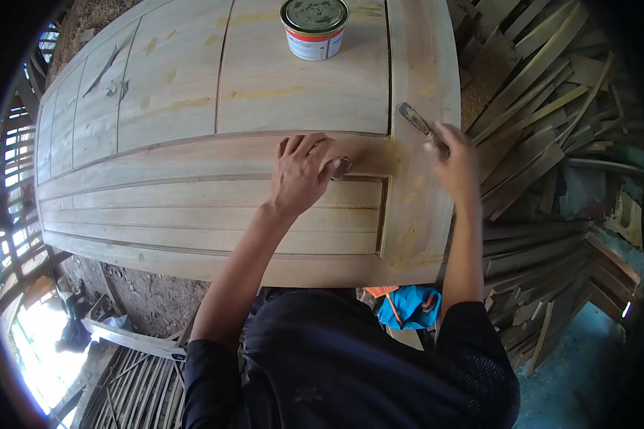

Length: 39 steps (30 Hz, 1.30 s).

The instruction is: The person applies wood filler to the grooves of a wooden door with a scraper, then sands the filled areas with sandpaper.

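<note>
A wooden door (172, 161) with framed panels lies flat in front of me, marked with yellowish filler smears. My right hand (453, 159) is closed around the handle of a putty knife (413, 116), its blade pointing up and left over the door's right-hand rail. Over the middle rail, my left hand (298, 170) has its fingers curled, with a small brownish piece (342, 168) showing by the thumb; I cannot tell what that piece is. Farther back on the door stands a can (315, 43) with a smeared lid and a red and white label.
Stacked wood offcuts (544, 93) crowd the right side beyond the door's edge. A torn sheet scrap (102, 71) lies at the door's far left. Below the near edge sits a blue bag (410, 307) beside something orange. Slats (132, 390) are piled at the lower left.
</note>
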### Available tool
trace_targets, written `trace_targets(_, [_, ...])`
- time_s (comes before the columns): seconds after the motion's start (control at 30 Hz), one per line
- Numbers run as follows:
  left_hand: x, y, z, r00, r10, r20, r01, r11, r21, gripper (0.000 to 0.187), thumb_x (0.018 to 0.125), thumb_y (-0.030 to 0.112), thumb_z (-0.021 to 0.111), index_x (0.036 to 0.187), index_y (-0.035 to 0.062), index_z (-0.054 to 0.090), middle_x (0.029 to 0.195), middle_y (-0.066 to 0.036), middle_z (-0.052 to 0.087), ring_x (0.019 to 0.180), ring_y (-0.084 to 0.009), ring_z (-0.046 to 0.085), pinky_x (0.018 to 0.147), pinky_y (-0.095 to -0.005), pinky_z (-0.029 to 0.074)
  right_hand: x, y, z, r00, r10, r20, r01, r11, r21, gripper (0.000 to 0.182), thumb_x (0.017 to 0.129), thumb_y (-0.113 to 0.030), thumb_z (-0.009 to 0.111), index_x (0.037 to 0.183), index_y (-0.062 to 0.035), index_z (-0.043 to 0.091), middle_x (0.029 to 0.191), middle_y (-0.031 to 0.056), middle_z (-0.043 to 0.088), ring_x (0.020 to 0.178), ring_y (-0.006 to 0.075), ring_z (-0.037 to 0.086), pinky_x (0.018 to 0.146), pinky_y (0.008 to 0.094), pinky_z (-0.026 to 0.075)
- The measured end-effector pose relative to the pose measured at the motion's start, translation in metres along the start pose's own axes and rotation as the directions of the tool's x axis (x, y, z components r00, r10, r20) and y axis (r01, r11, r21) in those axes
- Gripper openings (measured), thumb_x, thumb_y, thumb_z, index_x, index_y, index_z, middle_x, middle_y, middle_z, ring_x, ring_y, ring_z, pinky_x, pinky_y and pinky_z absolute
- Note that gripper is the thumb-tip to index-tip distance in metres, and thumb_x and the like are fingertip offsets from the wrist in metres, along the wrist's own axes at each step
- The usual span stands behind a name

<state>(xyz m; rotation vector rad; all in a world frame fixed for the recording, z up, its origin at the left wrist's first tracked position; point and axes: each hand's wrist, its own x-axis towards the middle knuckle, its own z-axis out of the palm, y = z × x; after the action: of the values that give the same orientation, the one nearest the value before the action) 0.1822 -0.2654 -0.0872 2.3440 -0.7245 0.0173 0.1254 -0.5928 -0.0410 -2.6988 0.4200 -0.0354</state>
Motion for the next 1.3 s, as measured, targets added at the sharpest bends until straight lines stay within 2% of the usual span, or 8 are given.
trace_targets(0.07, [0.002,0.002,0.01,0.998,0.052,0.031,-0.053,0.998,0.043,0.034,0.098,0.034,0.072,0.121,0.0092,0.072,0.125,-0.009,0.067,0.119,-0.0303,0.06,0.107,-0.0491,0.042,-0.002,0.002,0.024,0.972,-0.189,-0.143,0.176,0.98,-0.095,0.04,0.097,-0.023,0.076,0.132,-0.0058,0.07,0.126,0.0163,0.069,0.118,0.0369,0.066,0.1,0.0443,0.053])
trace_targets(0.1, [0.005,0.002,0.013,0.996,0.086,0.031,-0.088,0.993,0.083,0.036,0.098,0.038,0.072,0.121,0.0099,0.072,0.125,-0.008,0.065,0.12,-0.0291,0.059,0.108,-0.0499,0.041,-0.002,0.007,0.031,0.975,-0.149,-0.166,0.15,0.989,-0.003,0.031,0.099,-0.018,0.071,0.127,-0.0057,0.071,0.121,0.0144,0.067,0.112,0.037,0.065,0.095,0.0449,0.054])
trace_targets(0.23, [0.021,0.008,0.026,0.996,0.08,0.046,-0.086,0.987,0.133,0.035,0.097,0.039,0.072,0.118,0.0114,0.073,0.119,-0.007,0.065,0.117,-0.0288,0.058,0.108,-0.0495,0.041,0.001,0.019,0.033,0.961,-0.204,-0.184,0.212,0.977,0.022,0.025,0.101,-0.012,0.067,0.124,-0.0062,0.072,0.116,0.0144,0.067,0.108,0.0362,0.066,0.092,0.0446,0.054])
trace_targets(0.43, [0.036,0.013,0.035,0.994,0.023,0.105,-0.03,0.997,0.074,0.031,0.096,0.039,0.074,0.113,0.0128,0.075,0.115,-0.007,0.064,0.113,-0.0283,0.059,0.109,-0.0492,0.04,0.008,-0.003,0.018,0.918,-0.391,0.062,0.378,0.912,0.155,0.02,0.098,-0.007,0.065,0.116,-0.0045,0.074,0.107,0.0124,0.068,0.102,0.0357,0.065,0.09,0.047,0.054])
trace_targets(0.6, [0.034,0.008,0.024,0.994,0.03,0.108,-0.04,0.995,0.092,0.034,0.094,0.038,0.076,0.115,0.011,0.075,0.117,-0.007,0.066,0.115,-0.0286,0.06,0.107,-0.0472,0.042,0.027,-0.011,0.01,0.845,-0.512,0.155,0.506,0.859,0.075,0.023,0.092,-0.001,0.065,0.112,-0.0034,0.075,0.106,0.0115,0.069,0.1,0.0343,0.066,0.089,0.0461,0.056])
trace_targets(0.9, [-0.024,-0.002,-0.019,0.998,-0.06,0.0,0.06,0.992,0.108,0.037,0.091,0.029,0.081,0.121,0.0094,0.073,0.117,-0.01,0.07,0.111,-0.0312,0.065,0.102,-0.0473,0.046,0.028,-0.01,0.024,0.832,-0.538,0.131,0.524,0.842,0.132,0.029,0.084,0.003,0.067,0.111,-0.0028,0.076,0.107,0.0101,0.07,0.1,0.0326,0.068,0.088,0.045,0.057])
trace_targets(1.1, [-0.079,-0.005,-0.045,0.986,-0.165,-0.005,0.164,0.977,0.139,0.036,0.089,0.024,0.083,0.12,0.0079,0.073,0.114,-0.012,0.071,0.11,-0.0328,0.065,0.104,-0.0504,0.046,0.046,-0.018,0.025,0.802,-0.558,0.213,0.514,0.826,0.231,0.031,0.083,0.004,0.067,0.112,-0.0028,0.076,0.108,0.0099,0.07,0.101,0.0314,0.068,0.088,0.044,0.058])
trace_targets(1.3, [-0.106,0.0,-0.067,0.961,-0.265,-0.081,0.276,0.943,0.187,0.034,0.088,0.024,0.083,0.117,0.0097,0.074,0.11,-0.011,0.072,0.107,-0.0318,0.066,0.103,-0.0512,0.048,0.049,-0.018,0.026,0.772,-0.605,0.192,0.578,0.795,0.183,0.025,0.087,0.003,0.067,0.11,-0.0011,0.075,0.104,0.0123,0.07,0.099,0.0324,0.069,0.085,0.0445,0.056])
